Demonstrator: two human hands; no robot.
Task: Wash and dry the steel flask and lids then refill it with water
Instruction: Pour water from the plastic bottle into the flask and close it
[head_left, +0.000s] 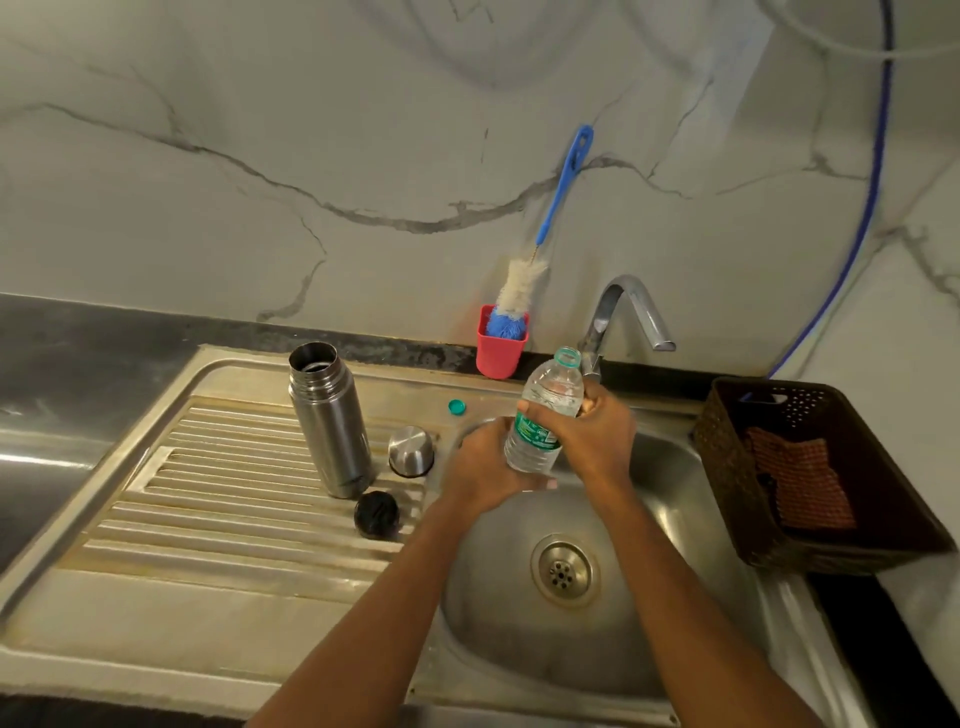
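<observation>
Cylindrical steel flask (332, 415) stands open and upright on the ribbed drainboard (234, 467), round black stopper (377, 514) nearest me and domed steel cup lid (411, 450) beside it, while over the sink basin (649, 597) my left hand (483, 467) and right hand (587, 436) both curl round an uncapped clear plastic bottle (550, 400), green cap (456, 407) beyond.
</observation>
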